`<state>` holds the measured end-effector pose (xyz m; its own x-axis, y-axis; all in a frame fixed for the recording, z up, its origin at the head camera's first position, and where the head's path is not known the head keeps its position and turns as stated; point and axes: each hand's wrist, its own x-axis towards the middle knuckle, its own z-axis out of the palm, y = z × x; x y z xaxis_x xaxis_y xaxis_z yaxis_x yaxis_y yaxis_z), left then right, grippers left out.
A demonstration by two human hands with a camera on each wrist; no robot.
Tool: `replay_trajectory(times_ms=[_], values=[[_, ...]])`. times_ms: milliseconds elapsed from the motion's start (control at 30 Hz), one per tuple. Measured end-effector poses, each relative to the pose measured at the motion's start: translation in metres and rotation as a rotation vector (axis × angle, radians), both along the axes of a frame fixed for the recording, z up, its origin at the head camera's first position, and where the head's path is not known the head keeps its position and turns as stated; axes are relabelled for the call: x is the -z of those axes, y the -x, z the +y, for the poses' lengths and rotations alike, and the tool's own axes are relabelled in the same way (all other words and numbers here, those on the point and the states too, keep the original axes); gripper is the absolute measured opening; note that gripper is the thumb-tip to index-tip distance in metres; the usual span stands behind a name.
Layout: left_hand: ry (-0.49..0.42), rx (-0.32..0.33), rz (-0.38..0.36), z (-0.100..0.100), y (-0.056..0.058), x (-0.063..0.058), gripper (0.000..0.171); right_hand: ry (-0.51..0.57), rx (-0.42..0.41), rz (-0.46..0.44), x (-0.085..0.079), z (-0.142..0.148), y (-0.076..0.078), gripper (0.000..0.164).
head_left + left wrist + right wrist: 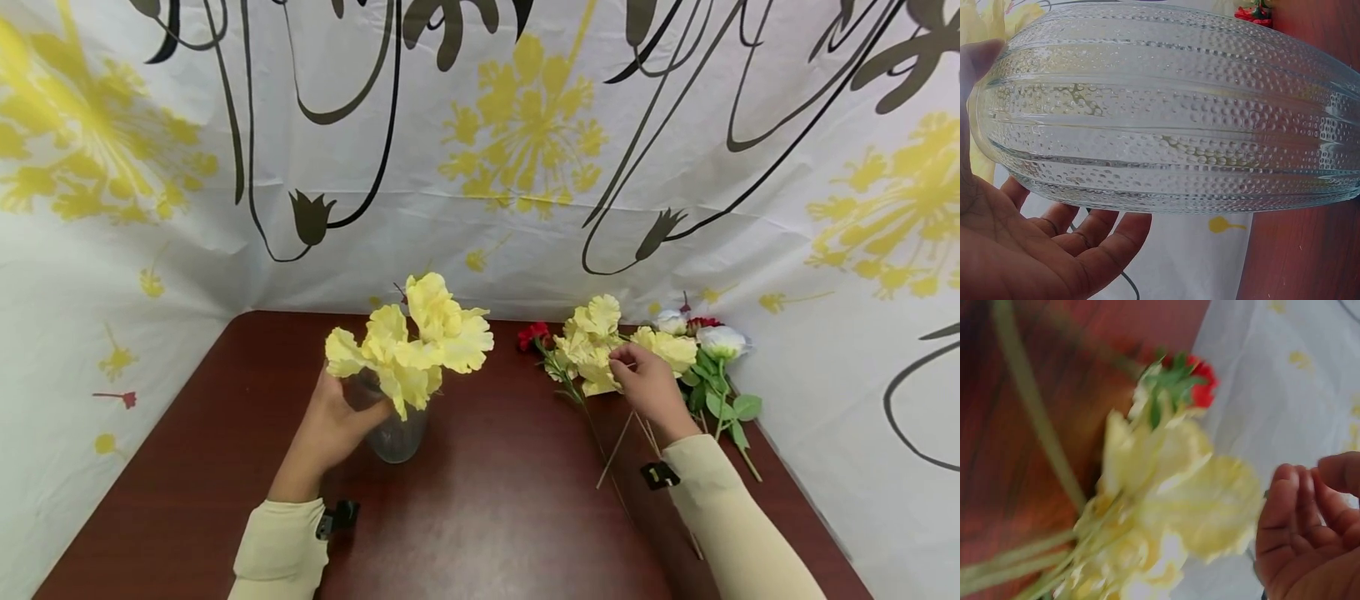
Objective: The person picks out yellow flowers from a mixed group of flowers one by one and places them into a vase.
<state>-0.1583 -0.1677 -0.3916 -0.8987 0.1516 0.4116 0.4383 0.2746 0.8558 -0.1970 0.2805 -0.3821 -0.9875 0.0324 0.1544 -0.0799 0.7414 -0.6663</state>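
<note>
My left hand [334, 423] grips a clear glass vase [396, 443] near its rim, thumb on one side and fingers on the other. Ribs and a dotted texture cover the vase's wall in the left wrist view, where it looms large. Ruffled yellow flowers [423, 337] spread out above the rim. On the right, my right hand [651, 390] hovers over a pile of yellow flowers [592, 342]. Its fingers [1279, 509] curve loosely with nothing between them in the right wrist view, beside the blurred yellow petals [1197, 506].
Red flowers [533, 334] lie at the pile's left side, and white roses [722, 342] with green leaves at its right. Thin stems [615, 450] stretch toward the front of the brown table [480, 517]. A patterned white cloth [517, 250] hangs behind and at both sides.
</note>
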Motion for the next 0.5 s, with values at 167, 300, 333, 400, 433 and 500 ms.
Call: replay_trajectory(times_ms=[167,300,333,400,433,500], values=[[-0.002,0.005,0.002,-0.001,0.001,-0.001,0.072,-0.094,-0.041,-0.115,0.008,0.022,0.001,0.028],[-0.008,0.014,0.001,-0.001,0.000,-0.001,0.070,-0.168,-0.068,-0.158,0.015,0.031,0.002,0.022],[-0.009,0.015,0.003,-0.001,0.000,0.000,0.070,-0.185,-0.074,-0.169,0.017,0.033,0.002,0.021],[-0.009,0.013,-0.001,-0.001,0.000,0.000,0.070,-0.222,-0.083,-0.188,0.020,0.035,0.003,0.019],[-0.005,0.008,-0.003,0.000,-0.001,0.000,0.070,-0.240,-0.081,-0.202,0.022,0.035,0.003,0.017],[0.003,-0.005,-0.009,0.001,-0.002,-0.001,0.072,-0.281,-0.093,-0.222,0.026,0.037,0.004,0.016]])
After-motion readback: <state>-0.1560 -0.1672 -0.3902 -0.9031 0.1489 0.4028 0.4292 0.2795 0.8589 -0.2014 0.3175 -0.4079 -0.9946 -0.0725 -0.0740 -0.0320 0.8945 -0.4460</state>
